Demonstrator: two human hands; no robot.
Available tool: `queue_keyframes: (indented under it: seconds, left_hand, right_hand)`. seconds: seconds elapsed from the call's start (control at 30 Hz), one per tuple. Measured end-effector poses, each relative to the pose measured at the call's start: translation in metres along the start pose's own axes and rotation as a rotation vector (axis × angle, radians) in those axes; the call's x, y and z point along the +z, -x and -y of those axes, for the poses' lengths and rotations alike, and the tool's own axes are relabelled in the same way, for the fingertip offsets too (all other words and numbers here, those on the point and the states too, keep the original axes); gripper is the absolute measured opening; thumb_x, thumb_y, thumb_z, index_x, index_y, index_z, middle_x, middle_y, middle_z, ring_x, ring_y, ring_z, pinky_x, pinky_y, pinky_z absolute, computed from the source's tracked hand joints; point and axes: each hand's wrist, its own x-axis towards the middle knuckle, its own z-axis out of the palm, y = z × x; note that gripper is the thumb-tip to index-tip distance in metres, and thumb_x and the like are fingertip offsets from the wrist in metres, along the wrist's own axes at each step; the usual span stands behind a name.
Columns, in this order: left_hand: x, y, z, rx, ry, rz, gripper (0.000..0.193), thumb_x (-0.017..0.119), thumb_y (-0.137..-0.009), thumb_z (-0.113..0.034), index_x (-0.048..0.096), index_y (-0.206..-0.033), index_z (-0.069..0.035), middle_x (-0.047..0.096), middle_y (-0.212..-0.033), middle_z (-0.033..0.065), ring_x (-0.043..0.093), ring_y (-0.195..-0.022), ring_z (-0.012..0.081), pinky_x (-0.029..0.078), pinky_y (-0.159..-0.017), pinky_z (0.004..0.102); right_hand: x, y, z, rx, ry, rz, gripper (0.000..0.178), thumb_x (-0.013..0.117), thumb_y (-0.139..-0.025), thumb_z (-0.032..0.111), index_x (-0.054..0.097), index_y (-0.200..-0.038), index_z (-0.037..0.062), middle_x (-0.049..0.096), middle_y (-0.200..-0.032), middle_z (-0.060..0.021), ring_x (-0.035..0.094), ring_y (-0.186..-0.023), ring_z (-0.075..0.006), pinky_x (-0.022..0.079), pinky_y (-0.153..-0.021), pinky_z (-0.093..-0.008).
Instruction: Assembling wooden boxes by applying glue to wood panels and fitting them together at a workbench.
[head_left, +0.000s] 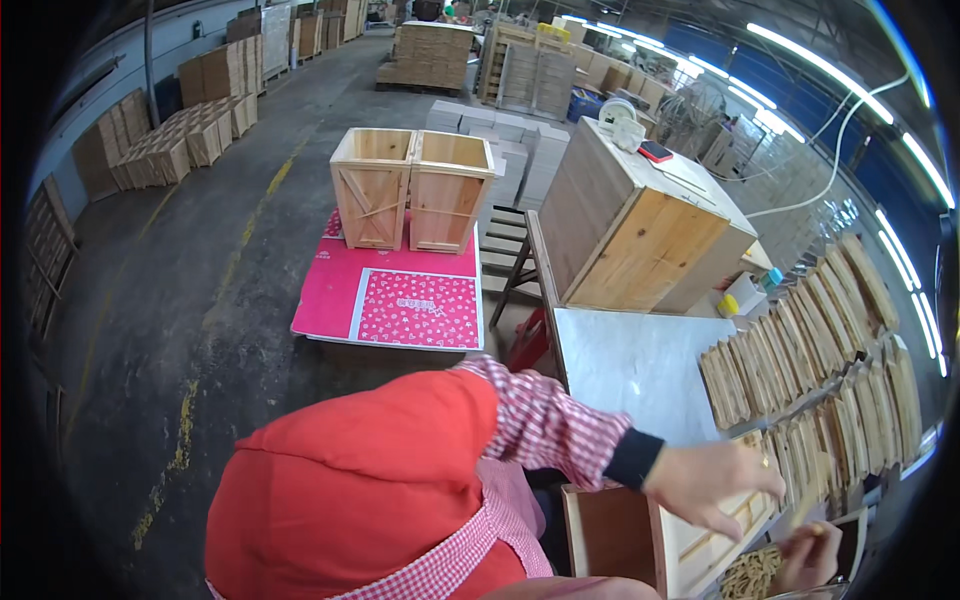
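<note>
one wooden box [688, 550] lies under the spread left hand [712, 484] and beside the right hand [810, 558], whose grip is unclear.

Grey worktop [630, 355]: large box [650, 240], wooden panels [795, 345] | pink board [328, 290]: two crates [375, 190]

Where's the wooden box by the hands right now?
Low in the head view, right of centre: the wooden box is under the left hand, with the right hand to its right.

Our hands [712, 485]: two
Near wooden box [612, 530]: just one
Pink-board crates [373, 205]: we count two, yep
Wood-piece rows [800, 335], right: two again
Big far box [650, 235]: one
</note>
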Motion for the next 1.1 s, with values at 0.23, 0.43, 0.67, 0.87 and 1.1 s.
queue_keyframes:
  seconds: [0.23,0.43,0.67,0.87,1.1]
  left_hand:
    - [0.004,0.017,-0.048,-0.386,0.244,0.086,0.028,0.075,-0.079,-0.016,0.051,-0.090,-0.005,0.061,-0.074,0.0074,0.064,-0.070,0.0273,0.049,-0.062,0.0377]
    - [-0.015,0.039,-0.063,-0.484,0.562,0.140,0.007,0.066,-0.075,-0.005,0.064,-0.079,0.002,0.065,-0.078,0.0105,0.065,-0.071,0.0264,0.052,-0.065,0.0332]
    - [-0.042,0.057,-0.067,-0.313,0.476,0.168,0.010,0.071,-0.079,-0.007,0.074,-0.083,0.002,0.072,-0.094,0.0131,0.068,-0.085,0.0280,0.054,-0.075,0.0365]
    - [-0.062,0.060,-0.058,-0.575,0.704,0.218,0.012,0.060,-0.096,-0.009,0.060,-0.095,0.003,0.068,-0.083,0.0099,0.065,-0.067,0.0191,0.052,-0.066,0.0337]
    - [-0.077,0.084,-0.042,-0.960,1.384,0.517,0.020,0.058,-0.103,-0.022,0.056,-0.101,-0.002,0.053,-0.072,-0.0014,0.045,-0.055,0.0024,0.034,-0.050,0.0185]
  right_hand:
    - [0.064,0.044,0.095,0.056,-0.013,-0.047,0.012,0.061,-0.102,0.010,0.057,-0.105,-0.0006,0.068,-0.091,-0.0131,0.067,-0.080,-0.0174,0.056,-0.072,-0.0325]
    - [0.084,0.051,0.130,0.025,0.112,-0.087,0.016,0.066,-0.100,0.015,0.059,-0.095,0.0006,0.067,-0.094,-0.0146,0.065,-0.078,-0.0219,0.053,-0.072,-0.0320]
    - [0.127,0.070,0.155,0.084,-0.352,-0.314,0.013,0.064,-0.100,0.011,0.059,-0.097,-0.0007,0.064,-0.105,-0.0160,0.062,-0.088,-0.0206,0.051,-0.080,-0.0292]
    - [0.149,0.099,0.158,0.079,-0.539,-0.327,0.014,0.063,-0.097,0.002,0.049,-0.094,0.0035,0.066,-0.098,-0.0158,0.063,-0.084,-0.0192,0.052,-0.078,-0.0299]
    - [0.152,0.122,0.140,-0.175,-0.851,-0.038,0.055,0.070,-0.082,-0.013,0.047,-0.130,-0.0005,0.061,-0.109,-0.0251,0.065,-0.084,-0.0215,0.057,-0.075,-0.0368]
